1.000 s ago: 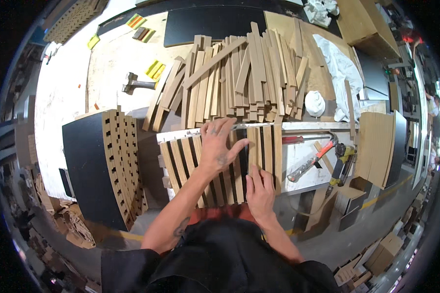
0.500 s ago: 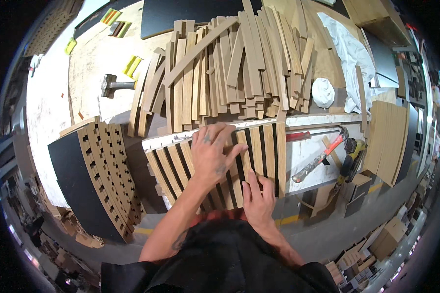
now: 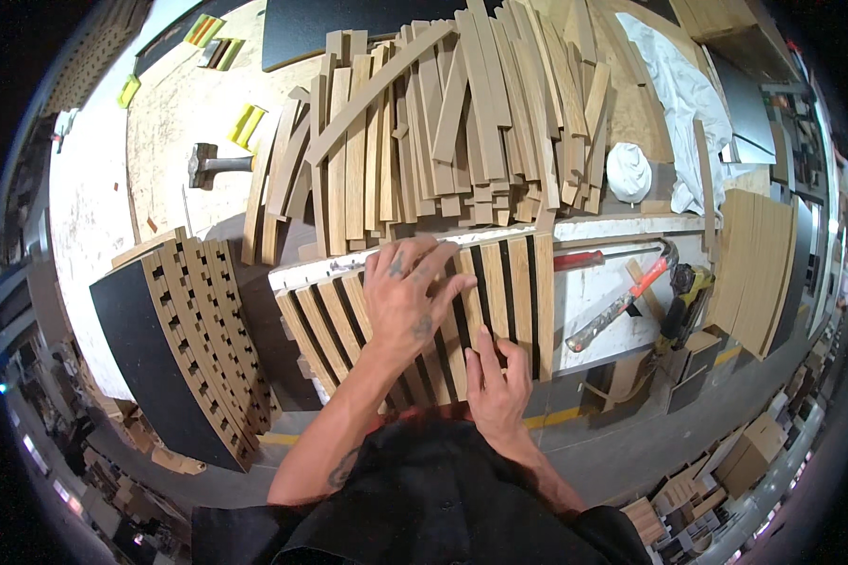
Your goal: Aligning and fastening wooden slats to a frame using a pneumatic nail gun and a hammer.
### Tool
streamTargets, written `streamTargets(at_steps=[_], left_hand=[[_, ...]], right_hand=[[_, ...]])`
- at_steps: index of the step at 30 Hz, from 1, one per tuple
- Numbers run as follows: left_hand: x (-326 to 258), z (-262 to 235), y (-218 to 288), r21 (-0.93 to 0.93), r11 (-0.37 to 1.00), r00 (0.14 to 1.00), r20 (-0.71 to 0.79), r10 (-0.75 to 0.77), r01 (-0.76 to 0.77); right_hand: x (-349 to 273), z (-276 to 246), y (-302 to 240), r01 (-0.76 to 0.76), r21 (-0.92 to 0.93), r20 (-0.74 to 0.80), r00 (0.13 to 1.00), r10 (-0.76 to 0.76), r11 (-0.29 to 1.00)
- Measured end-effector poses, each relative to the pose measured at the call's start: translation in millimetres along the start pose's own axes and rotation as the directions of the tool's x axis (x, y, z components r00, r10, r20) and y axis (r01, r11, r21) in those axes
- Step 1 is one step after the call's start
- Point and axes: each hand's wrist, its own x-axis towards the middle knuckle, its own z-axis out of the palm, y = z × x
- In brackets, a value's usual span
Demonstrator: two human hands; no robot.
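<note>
Head view: left hand point(image 3: 407, 292) lies across slatted panel point(image 3: 497, 292), thumb spread from fingers; right hand point(image 3: 499, 394) touches panel, fingers slightly spread.

Slatted panel point(image 3: 453, 330), light wood strips point(image 3: 544, 301) on black, flat on white worktop point(image 3: 577, 294)

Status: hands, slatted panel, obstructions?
Left hand, right hand on tan-and-black slatted wooden panel. No obstruction seen. Red-and-grey hammer off to right.

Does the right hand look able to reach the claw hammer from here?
Probably yes: the claw hammer lies right of the slatted panel, and nothing seems to block the right hand.
</note>
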Motion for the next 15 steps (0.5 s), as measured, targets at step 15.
streamTargets(at_steps=[15], left_hand=[[1.5, 1.0, -3.1, 0.001, 1.000, 0.999, 0.047, -0.016, 0.016]], right_hand=[[-59.3, -26.6, 14.0, -0.341, 0.303, -0.172, 0.899, 0.403, 0.890]])
